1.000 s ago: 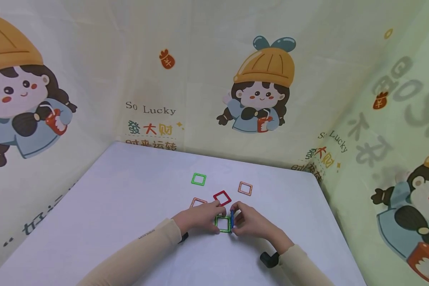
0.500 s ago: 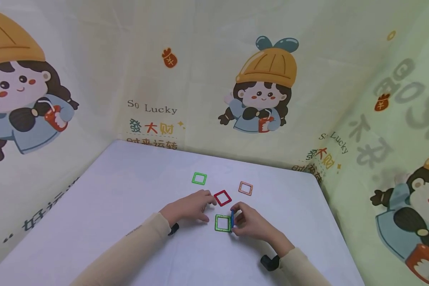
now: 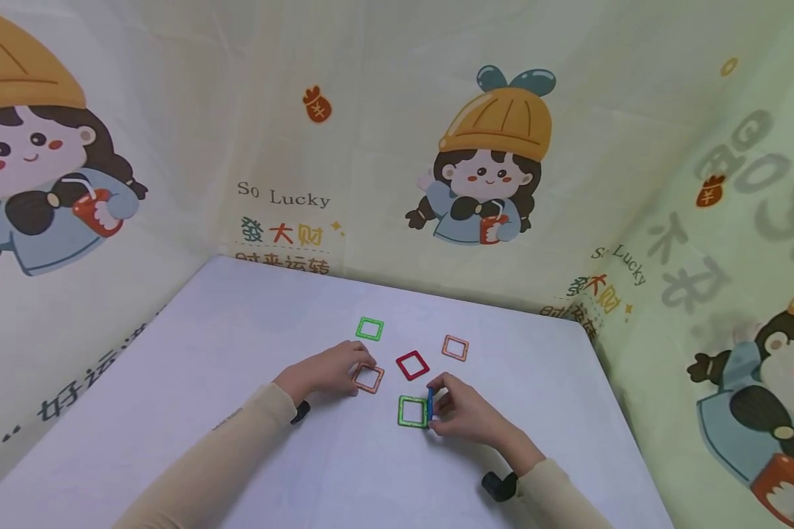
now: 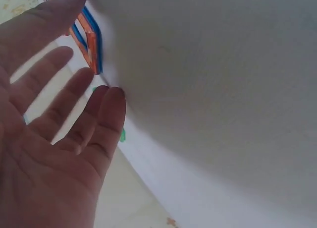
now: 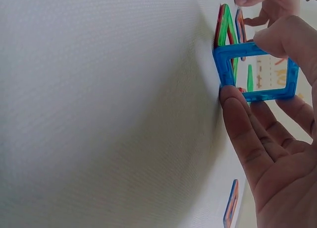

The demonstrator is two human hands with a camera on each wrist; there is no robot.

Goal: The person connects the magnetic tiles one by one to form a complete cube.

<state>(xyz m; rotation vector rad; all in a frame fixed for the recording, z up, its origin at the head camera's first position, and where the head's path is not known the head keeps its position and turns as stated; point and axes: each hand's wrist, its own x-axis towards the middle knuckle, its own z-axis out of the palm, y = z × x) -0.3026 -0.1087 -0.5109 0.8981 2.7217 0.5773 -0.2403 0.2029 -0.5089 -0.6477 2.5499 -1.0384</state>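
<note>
My right hand (image 3: 470, 413) pinches a blue square magnetic tile (image 5: 267, 95) between thumb and fingers. The blue tile stands on edge against the right side of a green square tile (image 3: 400, 411) lying flat on the table. To the left, my left hand (image 3: 326, 369) has its fingertips at the left edge of an orange square tile (image 3: 380, 382), which lies flat. Seen from the left wrist, the left hand's fingers (image 4: 111, 114) are loosely extended, and the orange tile (image 4: 91, 44) shows a blue edge along its underside.
A red tile (image 3: 405, 373) lies turned like a diamond between the hands. Farther back are a bright green tile (image 3: 368, 338) and another orange tile (image 3: 445, 345). The white table (image 3: 291, 308) meets printed cloth walls (image 3: 370, 162) at the back and sides.
My left hand has let go of the flat green tile and moved left and back to the orange tile. The right hand keeps holding the blue tile upright in the same place.
</note>
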